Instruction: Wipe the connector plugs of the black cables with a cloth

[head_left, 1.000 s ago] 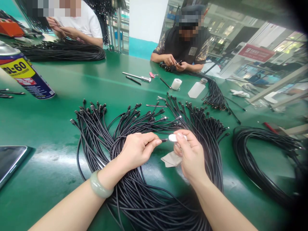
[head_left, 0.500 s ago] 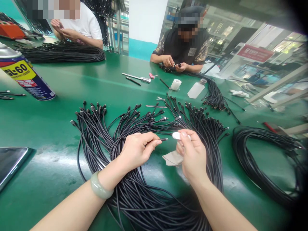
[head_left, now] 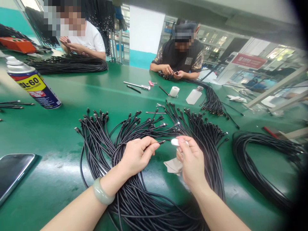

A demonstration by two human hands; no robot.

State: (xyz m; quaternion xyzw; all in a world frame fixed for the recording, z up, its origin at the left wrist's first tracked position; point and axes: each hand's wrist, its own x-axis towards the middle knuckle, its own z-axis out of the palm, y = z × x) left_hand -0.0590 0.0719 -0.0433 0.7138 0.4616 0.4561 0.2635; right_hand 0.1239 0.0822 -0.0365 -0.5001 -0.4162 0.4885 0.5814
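Note:
My left hand (head_left: 137, 157) pinches a black cable's plug (head_left: 161, 142) between thumb and fingers, with a pale green bangle (head_left: 104, 191) on that wrist. My right hand (head_left: 192, 162) holds a small white pad (head_left: 176, 142) by its edge, a short gap from the plug tip. Below that hand lies a beige cloth (head_left: 172, 166). Both hands hover over a large fanned bundle of black cables (head_left: 141, 205), whose plug ends spread out towards the far side.
A spray can (head_left: 33, 85), a phone (head_left: 13, 173) and a black cable coil (head_left: 252, 160) lie on the green bench (head_left: 48, 141). Tools, a white tape roll (head_left: 174, 91) and a plastic bottle (head_left: 193, 96) stand beyond. Two co-workers (head_left: 179, 54) (head_left: 81, 41) handle cables across the bench.
The whole view has tilted and shifted slightly. The plug has separated from the white pad, leaving a small gap, and my left hand has turned the plug slightly upward.

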